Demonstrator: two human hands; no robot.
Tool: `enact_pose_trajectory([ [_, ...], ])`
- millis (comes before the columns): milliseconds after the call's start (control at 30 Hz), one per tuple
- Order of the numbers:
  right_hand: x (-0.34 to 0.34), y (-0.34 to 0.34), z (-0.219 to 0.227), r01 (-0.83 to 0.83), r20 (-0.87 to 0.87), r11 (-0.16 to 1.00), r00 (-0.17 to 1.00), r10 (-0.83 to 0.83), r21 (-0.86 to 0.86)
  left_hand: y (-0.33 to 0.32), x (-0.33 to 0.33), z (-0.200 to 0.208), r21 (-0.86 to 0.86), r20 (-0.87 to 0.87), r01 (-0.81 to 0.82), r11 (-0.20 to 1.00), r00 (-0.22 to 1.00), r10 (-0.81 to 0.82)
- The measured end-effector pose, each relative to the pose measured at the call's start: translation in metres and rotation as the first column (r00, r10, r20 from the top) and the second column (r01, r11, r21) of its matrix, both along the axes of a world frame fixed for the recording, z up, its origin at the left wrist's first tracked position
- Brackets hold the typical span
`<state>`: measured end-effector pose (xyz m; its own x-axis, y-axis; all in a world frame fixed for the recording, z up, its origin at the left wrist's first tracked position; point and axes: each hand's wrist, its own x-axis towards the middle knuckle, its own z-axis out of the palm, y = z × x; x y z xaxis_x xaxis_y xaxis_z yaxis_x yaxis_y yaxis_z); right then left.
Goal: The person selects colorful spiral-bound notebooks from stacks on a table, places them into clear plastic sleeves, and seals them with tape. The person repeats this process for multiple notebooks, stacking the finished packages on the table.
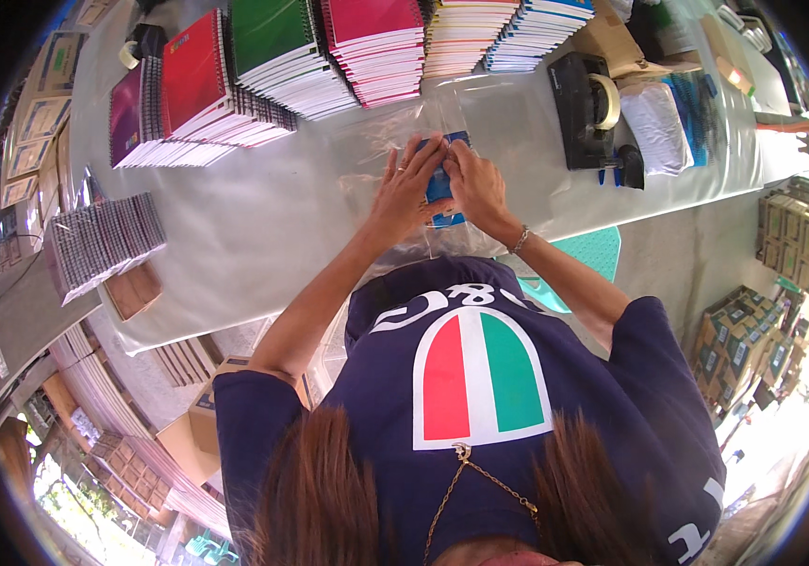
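In front of me on the table lies a small stack with a blue cover (439, 186), in or under see-through plastic film (367, 132) that spreads out to its left. My left hand (407, 186) rests on its left side with fingers stretched out and a ring on one of them. From the right, my right hand (478, 186) bends its fingers together over the far right part of the blue cover. What they pinch, if anything, is hidden. The fingertips of both hands come close together at the far end.
Stacks of spiral notebooks with purple, red, green (272, 33), pink and other covers line the table's far side. A black tape dispenser (579, 113) stands to the right, near a white package (654, 127). More notebooks (107, 241) are piled at left. A turquoise stool (588, 255) is below the table edge.
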<state>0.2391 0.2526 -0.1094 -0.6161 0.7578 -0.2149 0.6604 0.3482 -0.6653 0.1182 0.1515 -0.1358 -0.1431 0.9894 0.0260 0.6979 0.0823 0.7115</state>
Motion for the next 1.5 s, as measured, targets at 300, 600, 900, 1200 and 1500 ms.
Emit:
enact_pose_trajectory([
  [300, 0.007, 0.054, 0.005, -0.448, 0.121, 0.894, 0.886, 0.448, -0.033, -0.001, 0.002, 0.005, -0.067, -0.112, -0.004, 0.998, 0.994, -0.003],
  [600, 0.035, 0.058, -0.006, -0.608, -0.080, 0.755, 0.763, 0.641, 0.246, -0.001, 0.005, 0.011, -0.070, -0.107, -0.021, 0.997, 0.994, 0.013],
  [900, 0.038, 0.030, 0.007, -0.488, 0.105, 0.845, 0.873, 0.476, 0.221, -0.004, 0.000, 0.007, 0.146, 0.173, -0.042, 0.988, 0.985, 0.016],
  [1200, 0.027, 0.017, 0.002, -0.464, 0.210, 0.832, 0.885, 0.416, 0.304, -0.015, 0.009, -0.002, 0.075, 0.031, -0.342, 0.937, 0.940, 0.340],
  [1500, 0.026, 0.014, 0.002, -0.460, 0.205, 0.813, 0.888, 0.412, 0.358, -0.020, 0.001, 0.002, -0.112, -0.032, -0.405, 0.907, 0.914, 0.404],
])
